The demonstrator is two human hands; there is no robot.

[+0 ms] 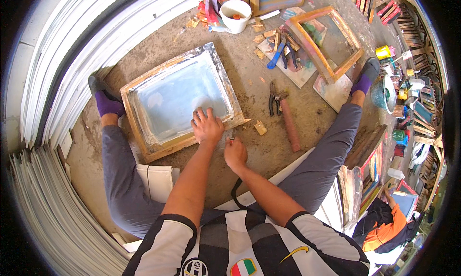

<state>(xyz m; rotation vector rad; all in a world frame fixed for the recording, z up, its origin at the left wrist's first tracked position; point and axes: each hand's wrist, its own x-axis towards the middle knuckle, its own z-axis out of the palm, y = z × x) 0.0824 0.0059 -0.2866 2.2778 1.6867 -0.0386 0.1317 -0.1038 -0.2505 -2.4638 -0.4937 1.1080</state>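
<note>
A wooden screen-printing frame (137, 105) with pale blue mesh lies on the floor between my legs. Its edges are smeared white and grey. My left hand (207, 125) rests on the frame's near right part, fingers spread over the mesh and the wooden side. My right hand (235, 153) is closed just off the frame's near right corner. A thin metal tip (233, 133) sticks up from that fist toward the corner; the rest of the tool is hidden. To the right lie black-handled pliers (272, 102) and a hammer (290, 124) with a reddish-brown grip.
Another wooden frame (331, 76) lies at the far right, near wood scraps and a blue-handled tool (276, 56). A white bucket (235, 16) stands at the back. Stacked white sheets (53, 69) line the left. A person in orange (384, 230) is at the lower right.
</note>
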